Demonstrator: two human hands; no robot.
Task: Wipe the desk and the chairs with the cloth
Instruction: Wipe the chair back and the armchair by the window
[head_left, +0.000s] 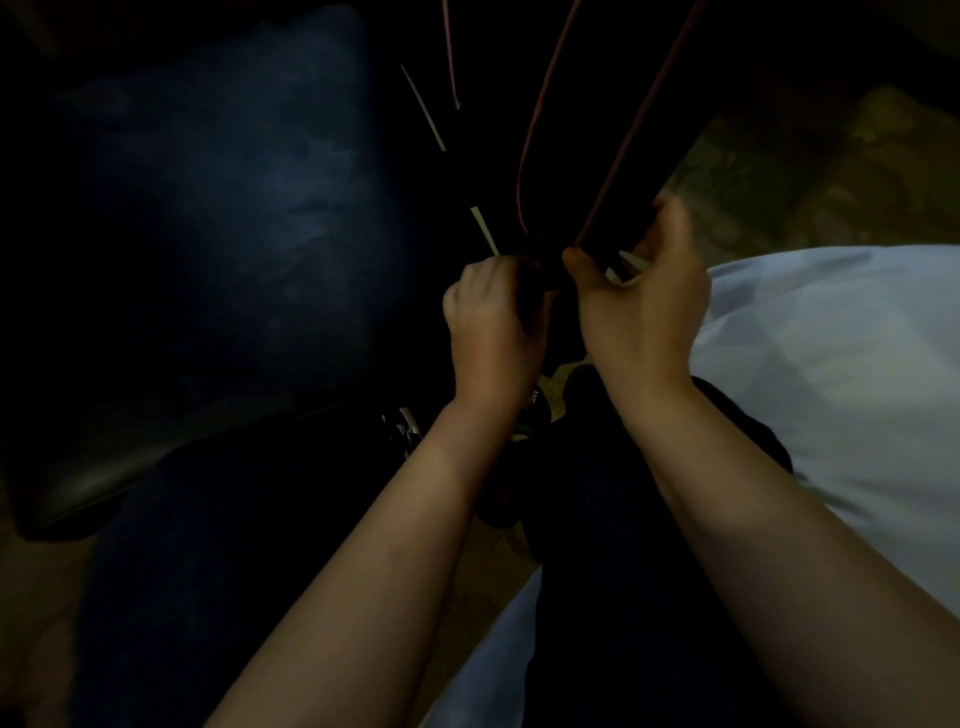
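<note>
The scene is very dim. A black chair part with red piping (597, 156) reaches down from the top centre to my hands. My right hand (649, 296) grips its lower edge, thumb on the near side and fingers curled behind. Just left of it, my left hand (493, 327) is curled round a dark bunched thing (535, 301) that looks like the cloth, held against the same lower end. The darkness hides most of the cloth. A dark blue padded seat (218, 218) fills the left half.
White fabric (841, 374) spreads across the right side and under my right forearm. A patterned floor (841, 182) shows at upper right. The seat's rounded front edge (88, 483) is at lower left, and my dark trouser legs (597, 519) are below my hands.
</note>
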